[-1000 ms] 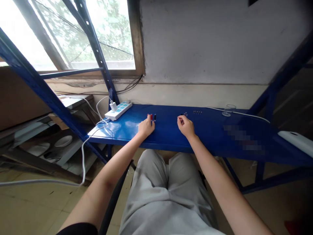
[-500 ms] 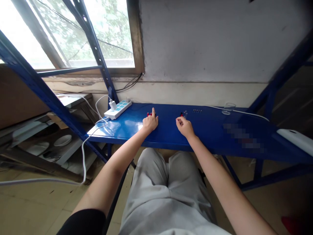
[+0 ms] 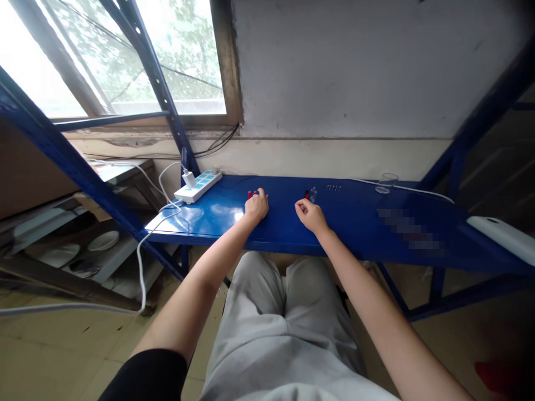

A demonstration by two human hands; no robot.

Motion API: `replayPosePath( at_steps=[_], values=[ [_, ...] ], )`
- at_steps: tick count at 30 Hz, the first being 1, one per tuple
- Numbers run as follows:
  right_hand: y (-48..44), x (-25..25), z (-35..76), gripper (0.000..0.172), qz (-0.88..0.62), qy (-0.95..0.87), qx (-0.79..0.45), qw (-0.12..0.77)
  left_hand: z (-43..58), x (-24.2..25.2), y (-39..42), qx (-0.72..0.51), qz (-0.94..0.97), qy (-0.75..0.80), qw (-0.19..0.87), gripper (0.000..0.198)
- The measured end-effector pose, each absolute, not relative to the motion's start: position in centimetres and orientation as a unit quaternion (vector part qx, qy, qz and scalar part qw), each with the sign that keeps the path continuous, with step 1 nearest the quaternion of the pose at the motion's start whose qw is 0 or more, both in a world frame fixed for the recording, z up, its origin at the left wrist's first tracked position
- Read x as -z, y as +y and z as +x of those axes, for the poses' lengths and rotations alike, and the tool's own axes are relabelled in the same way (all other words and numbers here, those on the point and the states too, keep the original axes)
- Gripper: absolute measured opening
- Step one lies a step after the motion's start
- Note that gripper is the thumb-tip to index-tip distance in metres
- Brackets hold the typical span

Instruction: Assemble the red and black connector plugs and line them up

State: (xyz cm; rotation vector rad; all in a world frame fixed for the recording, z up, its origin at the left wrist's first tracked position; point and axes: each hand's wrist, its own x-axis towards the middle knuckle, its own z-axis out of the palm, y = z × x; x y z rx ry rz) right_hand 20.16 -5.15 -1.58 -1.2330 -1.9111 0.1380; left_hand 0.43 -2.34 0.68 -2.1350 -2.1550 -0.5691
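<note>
My left hand [image 3: 256, 208] is over the blue table [image 3: 284, 223], its fingers bent down and drawn together right beside some small red pieces [image 3: 252, 194]. What the fingertips hold, if anything, is hidden. My right hand [image 3: 310, 215] is closed in a loose fist or pinch; anything inside it is too small to make out. Just beyond its knuckles lie a small red-and-black piece [image 3: 307, 194] and a clear, transparent piece [image 3: 314, 195]. A row of several tiny metallic pieces [image 3: 334, 187] lies farther back to the right.
A white power strip [image 3: 198, 186] with a plug and cables lies at the table's left end. Toward the back right are a clear cup [image 3: 387, 182] and a white cable. A white object [image 3: 501, 236] occupies the right end; blue metal posts flank both sides.
My left index finger, stretched forward before, is now bent down toward the red pieces. The right hand stays closed in nearly the same place. The whole view has shifted slightly.
</note>
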Motion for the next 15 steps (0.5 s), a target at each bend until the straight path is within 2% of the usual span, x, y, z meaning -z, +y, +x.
replayPosePath(
  at_steps=[11,15],
  values=[
    [-5.13,1.64,20.21,0.026,-0.495,-0.756,-0.059,0.424,0.41,-1.22,-2.31,0.16,-0.704,-0.692,0.009,0.034],
    [-5.24,1.45,20.22,0.026,-0.495,-0.758,-0.061,0.419,0.72,-0.86,-2.8,0.205,-0.718,-0.665,-0.013,0.029]
  ],
)
